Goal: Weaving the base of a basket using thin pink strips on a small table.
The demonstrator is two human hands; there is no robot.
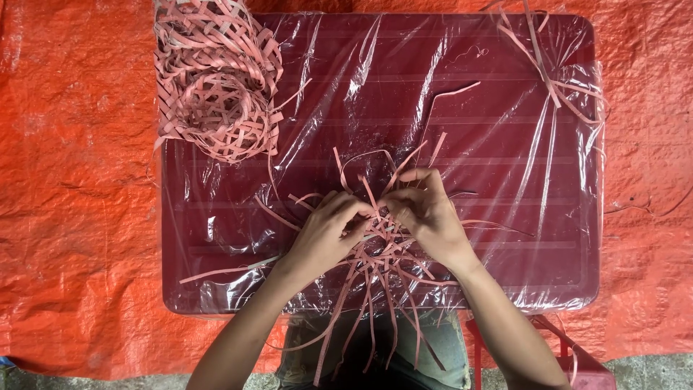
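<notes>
An orange tarpaulin (72, 202) covers the ground on every side. On it stands a low dark red surface (505, 238), rectangular with rounded corners and wrapped in clear plastic film (404, 79) that wrinkles and catches the light. No label, sign or printed package shows anywhere.

At the far left corner of the surface sits a stack of woven pink baskets (216, 87), open lattice work, with loose ends sticking out. At the far right corner lies a small bundle of loose pink strips (556, 79); a few single strips are scattered across the film.

Near the front edge, between the two hands, is a half-woven piece (379, 249) of the same flat pink strips, its centre interlaced and its free ends fanning out and hanging over the edge toward the person's lap. It looks very light, thin and springy, flexible enough to bend yet likely to kink if folded sharply, and probably slippery on the film. The woven centre seems the safest place to hold it, since the free ends would slide apart.

The left hand (325, 235) and the right hand (426, 213) meet over that centre, fingers narrowed to a pinch on individual strips.
</notes>
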